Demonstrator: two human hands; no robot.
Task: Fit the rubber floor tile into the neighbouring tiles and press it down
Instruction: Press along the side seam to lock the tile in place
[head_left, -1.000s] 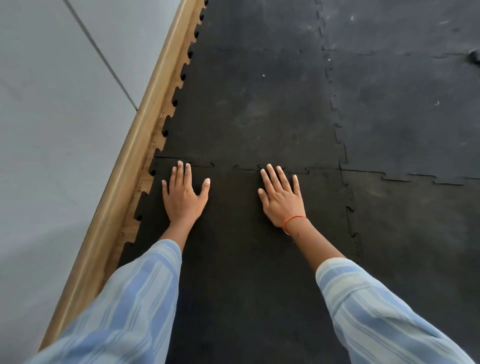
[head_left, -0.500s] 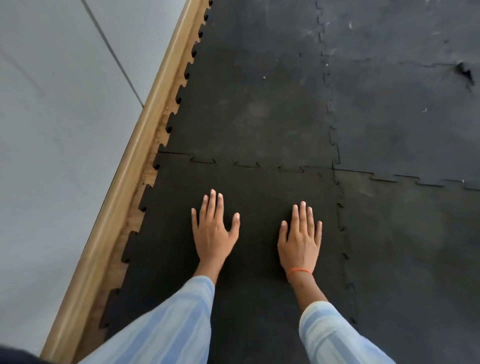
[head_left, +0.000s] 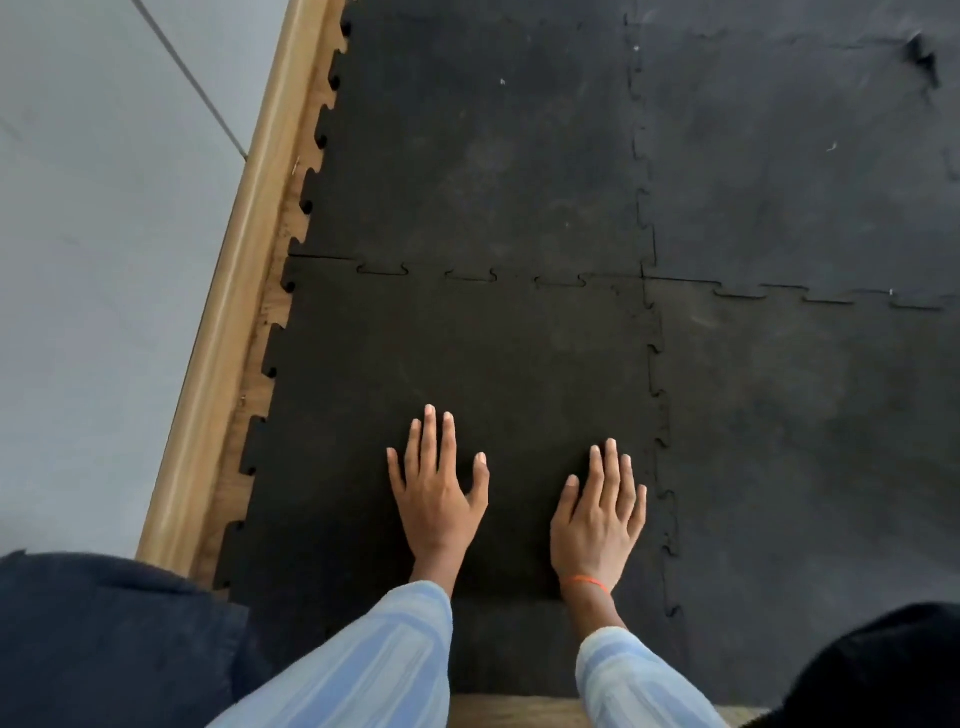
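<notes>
Both hands are lying flat with fingers spread, holding nothing: left hand (head_left: 436, 499) mid-tile (head_left: 467, 364), right hand (head_left: 600, 519) nearer the right seam (head_left: 658, 405), far seam (head_left: 470, 274) well ahead.

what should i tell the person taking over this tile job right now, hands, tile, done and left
Left hand: flat, fingers spread, palm down on the rubber tile, holding nothing.
Right hand: the same, nearer the tile's right seam.
Tile: lies among its neighbours; the far seam and right seam teeth look meshed, though thin gaps show along the far seam. Its left teeth face the wooden skirting.
Done: tile placed and interlocked.
Left: press the near end and run along the seams.
</notes>
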